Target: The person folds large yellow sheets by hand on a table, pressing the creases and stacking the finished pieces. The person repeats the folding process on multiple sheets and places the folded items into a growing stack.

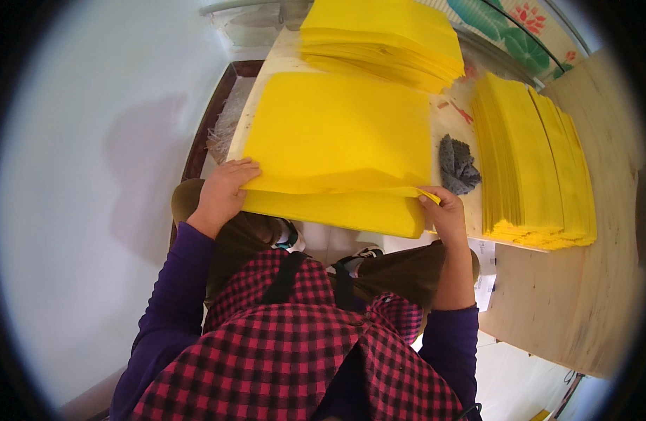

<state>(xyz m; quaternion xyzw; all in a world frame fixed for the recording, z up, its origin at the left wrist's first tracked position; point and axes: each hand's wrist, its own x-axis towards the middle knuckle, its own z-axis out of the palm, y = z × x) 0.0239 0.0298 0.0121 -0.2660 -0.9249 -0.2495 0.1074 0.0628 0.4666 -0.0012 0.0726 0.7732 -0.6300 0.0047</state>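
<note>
A large yellow fabric-like sheet (337, 130) lies flat on the pale table in front of me, its near edge folded and hanging over the table's front edge. My left hand (228, 186) grips the near left corner of the sheet, fingers over the top and thumb hidden. At the near right corner, my right hand (446, 210) pinches the folded edge between thumb and fingers. Between the hands the fold bulges slightly, and a flap droops toward my knees.
A thick stack of yellow sheets (382, 38) stands at the back. Rows of folded yellow pieces (533, 161) fill the right side. A crumpled dark grey cloth (458, 165) lies between the sheet and those rows. A wooden board (582, 309) is at far right, a white wall (77, 140) at left.
</note>
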